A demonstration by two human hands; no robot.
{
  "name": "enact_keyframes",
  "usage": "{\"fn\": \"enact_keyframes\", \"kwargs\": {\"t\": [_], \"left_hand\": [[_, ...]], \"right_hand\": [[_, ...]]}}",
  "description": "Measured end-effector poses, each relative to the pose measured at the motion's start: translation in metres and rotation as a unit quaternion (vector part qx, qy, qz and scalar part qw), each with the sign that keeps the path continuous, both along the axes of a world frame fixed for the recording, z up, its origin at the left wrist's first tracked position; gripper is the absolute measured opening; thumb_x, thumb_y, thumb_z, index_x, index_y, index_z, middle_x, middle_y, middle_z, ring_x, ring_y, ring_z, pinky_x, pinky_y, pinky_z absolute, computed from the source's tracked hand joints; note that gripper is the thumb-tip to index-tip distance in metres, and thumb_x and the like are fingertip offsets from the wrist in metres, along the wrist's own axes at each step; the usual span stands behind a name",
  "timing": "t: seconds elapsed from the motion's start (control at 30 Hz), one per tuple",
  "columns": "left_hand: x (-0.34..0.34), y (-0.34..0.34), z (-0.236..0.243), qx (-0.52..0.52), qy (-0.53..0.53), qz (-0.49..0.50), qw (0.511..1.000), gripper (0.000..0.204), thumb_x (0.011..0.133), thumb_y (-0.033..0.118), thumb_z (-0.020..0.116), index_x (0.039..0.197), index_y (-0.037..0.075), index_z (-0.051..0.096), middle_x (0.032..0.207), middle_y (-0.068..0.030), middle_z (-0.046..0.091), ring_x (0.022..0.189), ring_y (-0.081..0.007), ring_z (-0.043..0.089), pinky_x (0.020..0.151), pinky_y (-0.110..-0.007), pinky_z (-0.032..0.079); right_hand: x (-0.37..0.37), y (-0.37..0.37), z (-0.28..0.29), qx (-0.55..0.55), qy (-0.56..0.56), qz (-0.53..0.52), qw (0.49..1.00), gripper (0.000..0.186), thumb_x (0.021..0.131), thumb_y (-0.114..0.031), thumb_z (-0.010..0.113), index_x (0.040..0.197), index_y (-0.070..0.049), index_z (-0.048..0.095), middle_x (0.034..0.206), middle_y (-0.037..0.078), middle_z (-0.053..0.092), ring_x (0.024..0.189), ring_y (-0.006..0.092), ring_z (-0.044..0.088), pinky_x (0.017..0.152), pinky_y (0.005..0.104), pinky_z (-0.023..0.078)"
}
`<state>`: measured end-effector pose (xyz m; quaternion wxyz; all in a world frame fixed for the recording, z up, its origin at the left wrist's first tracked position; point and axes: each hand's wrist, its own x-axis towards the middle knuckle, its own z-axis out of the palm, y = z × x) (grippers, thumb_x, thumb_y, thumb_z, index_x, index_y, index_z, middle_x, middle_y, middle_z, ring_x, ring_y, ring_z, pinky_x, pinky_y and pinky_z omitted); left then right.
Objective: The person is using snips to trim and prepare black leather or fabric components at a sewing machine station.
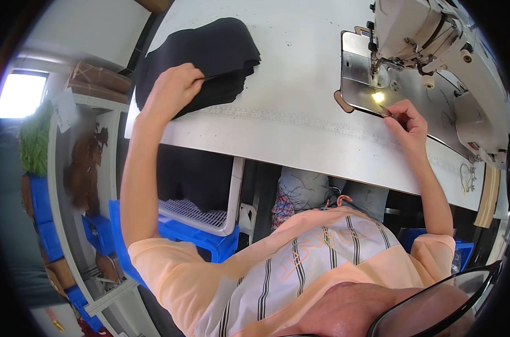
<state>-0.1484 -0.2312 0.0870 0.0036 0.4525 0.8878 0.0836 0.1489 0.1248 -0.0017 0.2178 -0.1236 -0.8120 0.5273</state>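
Though near (right hand (408,127)), sewing machine (448,49).

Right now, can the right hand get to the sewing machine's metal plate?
Probably yes: the right hand is at the metal plate's front edge, and nothing seems to block the way, though it seems to be pinching a small dark thing.

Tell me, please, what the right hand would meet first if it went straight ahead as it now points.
Likely the presser foot of the sewing machine, across the metal plate; depth is unclear, so the right hand might brush the plate first.
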Motion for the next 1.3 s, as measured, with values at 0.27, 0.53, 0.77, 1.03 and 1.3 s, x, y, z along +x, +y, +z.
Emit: {"fn": "enact_keyframes", "kwargs": {"t": [0.27,0.53,0.77,1.03,1.3], "left_hand": [[-0.021,-0.014,0.007,0.136,-0.319,0.152,0.926,0.024,0.087,0.021,0.062,0.091,-0.001,0.070,0.077,-0.0005,0.063,0.073,-0.0087,0.056,0.072,-0.024,0.044],[-0.004,-0.002,-0.018,0.256,-0.049,0.202,0.944,0.025,0.094,0.021,0.055,0.099,-0.001,0.067,0.087,-0.0059,0.067,0.077,-0.0149,0.061,0.071,-0.027,0.046],[0.152,0.084,-0.060,0.208,0.173,-0.199,0.942,0.015,0.075,0.005,0.059,0.090,0.003,0.061,0.102,-0.0149,0.066,0.097,-0.0289,0.065,0.080,-0.034,0.053],[0.251,0.098,-0.082,0.163,0.042,-0.183,0.969,0.035,0.074,0.006,0.061,0.109,0.005,0.063,0.126,-0.0116,0.060,0.115,-0.0263,0.055,0.099,-0.043,0.039],[0.206,0.095,-0.082,0.161,0.041,-0.142,0.976,0.046,0.073,-0.001,0.058,0.118,0.003,0.064,0.122,-0.0134,0.063,0.115,-0.0253,0.058,0.094,-0.038,0.045]], "right_hand": [[-0.004,-0.003,0.006,-0.037,-0.019,0.013,0.999,0.019,0.079,-0.014,0.076,0.089,-0.007,0.062,0.080,-0.006,0.057,0.065,0.0021,0.041,0.060,0.0186,0.035],[0.002,-0.008,0.011,-0.024,-0.017,-0.007,1.000,0.019,0.081,-0.013,0.074,0.096,-0.005,0.065,0.079,-0.004,0.057,0.066,0.0025,0.045,0.060,0.0193,0.035],[0.023,-0.002,0.035,-0.061,0.006,-0.050,0.997,0.025,0.081,-0.001,0.066,0.106,-0.004,0.068,0.082,-0.001,0.060,0.066,0.0042,0.048,0.061,0.0194,0.038],[0.033,-0.005,0.017,0.487,-0.015,0.094,0.868,0.048,0.071,0.003,0.062,0.117,-0.012,0.064,0.129,-0.002,0.057,0.102,0.0236,0.055,0.084,0.0364,0.045],[0.045,0.005,0.012,0.501,-0.033,0.052,0.863,0.043,0.075,-0.003,0.065,0.117,-0.011,0.063,0.127,-0.002,0.059,0.113,0.0237,0.052,0.090,0.0388,0.042]]}}
